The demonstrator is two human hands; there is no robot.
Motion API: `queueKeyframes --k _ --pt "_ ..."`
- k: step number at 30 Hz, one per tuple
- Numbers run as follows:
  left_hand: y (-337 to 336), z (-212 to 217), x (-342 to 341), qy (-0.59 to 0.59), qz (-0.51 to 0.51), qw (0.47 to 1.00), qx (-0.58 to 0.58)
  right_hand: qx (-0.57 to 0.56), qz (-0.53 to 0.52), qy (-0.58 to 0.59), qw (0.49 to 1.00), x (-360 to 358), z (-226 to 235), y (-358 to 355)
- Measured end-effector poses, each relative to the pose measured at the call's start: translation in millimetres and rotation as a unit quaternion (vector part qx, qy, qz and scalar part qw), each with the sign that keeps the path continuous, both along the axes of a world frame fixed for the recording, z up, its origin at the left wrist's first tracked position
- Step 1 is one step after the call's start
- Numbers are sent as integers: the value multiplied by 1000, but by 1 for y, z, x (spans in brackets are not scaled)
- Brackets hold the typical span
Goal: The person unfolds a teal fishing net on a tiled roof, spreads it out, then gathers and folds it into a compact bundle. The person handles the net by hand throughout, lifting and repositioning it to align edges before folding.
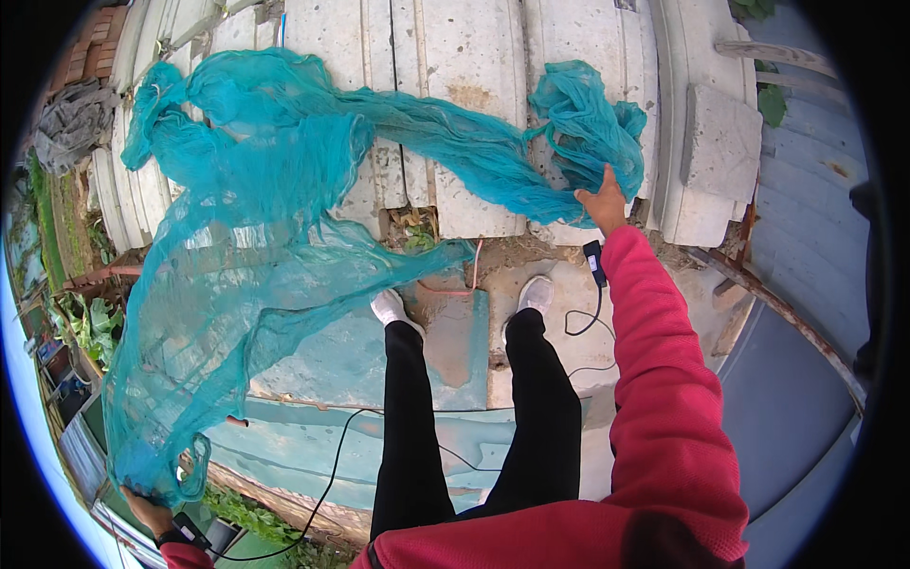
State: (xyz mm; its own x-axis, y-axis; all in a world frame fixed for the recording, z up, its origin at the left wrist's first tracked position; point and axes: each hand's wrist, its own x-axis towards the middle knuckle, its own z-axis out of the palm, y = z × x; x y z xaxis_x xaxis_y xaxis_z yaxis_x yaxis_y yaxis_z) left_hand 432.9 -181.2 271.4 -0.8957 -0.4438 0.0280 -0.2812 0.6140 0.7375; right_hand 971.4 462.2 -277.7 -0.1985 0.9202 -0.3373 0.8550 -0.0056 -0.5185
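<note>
A long sheet of teal mesh netting spreads across the left side and over pale concrete slabs, with a bunched end at the upper right. At the lower left, my left hand is closed on a gathered edge of the net, its fingers partly hidden by the mesh. My right hand reaches forward to the bunched end, thumb and forefinger around a fold; its other fingers are hard to see. Between the two hands the mesh drapes loosely, and one twisted corner trails near my left shoe.
Concrete slabs lie side by side ahead, with a loose block at the right. Black cables run past my legs. A wooden pole borders blue-grey sheets on the right. Crumpled grey cloth lies far left.
</note>
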Motion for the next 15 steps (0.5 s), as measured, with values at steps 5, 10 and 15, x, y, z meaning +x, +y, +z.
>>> queueKeyframes --k 5,10,15 --pt "-55 26 14 51 58 993 -90 -160 18 -99 982 -6 -41 -8" --pt "-62 4 10 46 21 991 -125 -225 -19 -72 972 22 -44 -15" --pt "-6 -48 28 31 -64 997 -13 -346 -305 229 857 56 83 19"
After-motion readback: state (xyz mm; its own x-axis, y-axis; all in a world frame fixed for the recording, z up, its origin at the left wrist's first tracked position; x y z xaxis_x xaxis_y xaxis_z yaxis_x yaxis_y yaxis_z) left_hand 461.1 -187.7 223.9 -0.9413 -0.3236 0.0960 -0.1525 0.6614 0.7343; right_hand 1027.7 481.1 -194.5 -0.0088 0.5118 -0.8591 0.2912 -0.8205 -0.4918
